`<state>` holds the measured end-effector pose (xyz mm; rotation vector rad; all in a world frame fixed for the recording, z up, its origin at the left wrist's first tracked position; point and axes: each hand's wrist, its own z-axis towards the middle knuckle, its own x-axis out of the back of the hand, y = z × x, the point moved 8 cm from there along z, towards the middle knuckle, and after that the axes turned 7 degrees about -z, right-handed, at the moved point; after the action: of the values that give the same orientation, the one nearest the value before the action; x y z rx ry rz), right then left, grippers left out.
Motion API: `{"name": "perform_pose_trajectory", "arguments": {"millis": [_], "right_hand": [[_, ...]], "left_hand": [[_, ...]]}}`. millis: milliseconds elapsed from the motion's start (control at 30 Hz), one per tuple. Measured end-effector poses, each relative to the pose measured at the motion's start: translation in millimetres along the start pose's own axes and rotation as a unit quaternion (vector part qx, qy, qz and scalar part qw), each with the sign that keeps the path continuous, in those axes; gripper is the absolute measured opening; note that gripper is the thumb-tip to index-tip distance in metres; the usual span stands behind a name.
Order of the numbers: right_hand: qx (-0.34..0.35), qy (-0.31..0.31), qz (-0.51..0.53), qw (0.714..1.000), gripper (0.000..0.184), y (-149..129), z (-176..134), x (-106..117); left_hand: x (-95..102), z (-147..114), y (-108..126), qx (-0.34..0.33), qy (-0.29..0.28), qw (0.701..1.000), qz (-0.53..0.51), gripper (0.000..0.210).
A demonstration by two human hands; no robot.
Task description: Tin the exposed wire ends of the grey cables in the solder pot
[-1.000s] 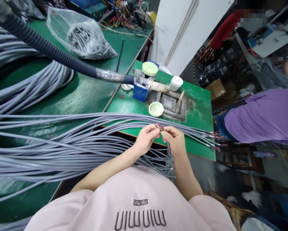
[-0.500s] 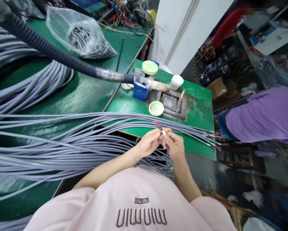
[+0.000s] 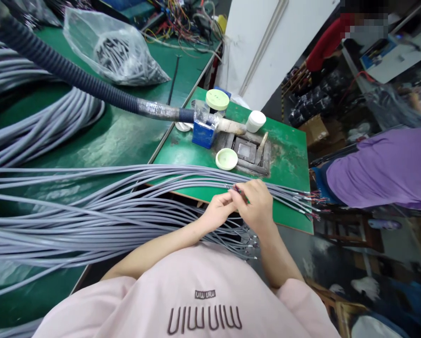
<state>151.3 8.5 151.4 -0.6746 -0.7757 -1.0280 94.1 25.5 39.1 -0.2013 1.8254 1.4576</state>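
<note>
The stripped wire ends of a grey cable (image 3: pixel 235 188) show between my hands, dark and reddish, with their tips pointing up and left. My left hand (image 3: pixel 218 210) is closed on the cable end from the left. From the right, my right hand (image 3: pixel 256 204) closes over the same wires, thumb and fingers together, and hides most of the end. Beyond my hands a row of grey cables (image 3: pixel 182 171) crosses the green board, their stripped ends at its right edge. Below my wrists lies a second bundle of grey cables (image 3: pixel 133 234).
A solder pot (image 3: pixel 246 150) sits in the green board beside a pale green lid (image 3: pixel 226 159) and a white cup (image 3: pixel 256 121). A ribbed hose (image 3: pixel 104 89) with its blue holder (image 3: pixel 203 134) stretches over from the left. A person in purple (image 3: pixel 379 169) is at the right.
My right hand has moved up over the wire ends and now covers the white part that showed before. My left hand remains at the cable, its fingers drawn in more.
</note>
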Motion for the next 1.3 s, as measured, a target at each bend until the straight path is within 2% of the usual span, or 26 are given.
{"name": "perform_pose_trajectory", "arguments": {"millis": [100, 200, 333, 367, 433, 533, 600, 700, 800, 900, 1067, 1133, 1300], "right_hand": [[-0.025, 0.011, 0.048, 0.998, 0.017, -1, 2, -2], [-0.102, 0.019, 0.139, 0.985, 0.020, 12, 7, 3], [-0.184, 0.105, 0.190, 0.959, 0.018, 36, 11, 31], [-0.183, 0.106, 0.189, 0.959, 0.017, 38, 11, 35], [-0.147, 0.052, 0.171, 0.973, 0.014, 34, 12, 31], [-0.055, -0.060, 0.093, 0.992, 0.014, 16, 4, 7], [-0.018, -0.082, 0.038, 0.996, 0.017, 6, -2, -5], [-0.017, -0.061, 0.013, 0.998, 0.021, 1, -5, -11], [-0.060, -0.031, 0.084, 0.994, 0.025, 7, -2, -6], [-0.122, 0.011, 0.164, 0.979, 0.025, 19, -1, 3], [-0.168, 0.082, 0.180, 0.966, 0.019, 35, -6, 16], [-0.164, 0.075, 0.170, 0.969, 0.019, 36, -7, 16], [-0.103, 0.000, 0.125, 0.987, 0.012, 21, -3, 2]], "left_hand": [[-4.1, -3, 5, -0.019, -0.017, 0.998, 0.060, 0.040], [-7.1, -8, 5, -0.042, -0.032, 0.992, 0.116, 0.036], [-8.2, -14, -6, -0.025, -0.053, 0.993, 0.100, 0.032], [-5.5, -15, -9, -0.016, -0.046, 0.995, 0.087, 0.032], [1.9, -14, -9, -0.010, -0.020, 0.997, 0.068, 0.033], [8.1, -9, -4, -0.020, -0.002, 0.998, 0.061, 0.034], [7.5, -6, -2, -0.021, -0.004, 0.998, 0.059, 0.036], [4.8, -6, -3, -0.006, -0.006, 0.998, 0.055, 0.038], [3.9, -7, -3, 0.002, -0.004, 0.999, 0.047, 0.037], [3.8, -7, 2, -0.003, -0.003, 1.000, 0.029, 0.031], [7.4, -7, 0, 0.034, 0.017, 0.999, -0.033, 0.030], [11.2, -7, -4, 0.044, 0.034, 0.997, -0.050, 0.031], [14.2, -6, -9, 0.036, 0.035, 0.997, -0.061, 0.030]]}}
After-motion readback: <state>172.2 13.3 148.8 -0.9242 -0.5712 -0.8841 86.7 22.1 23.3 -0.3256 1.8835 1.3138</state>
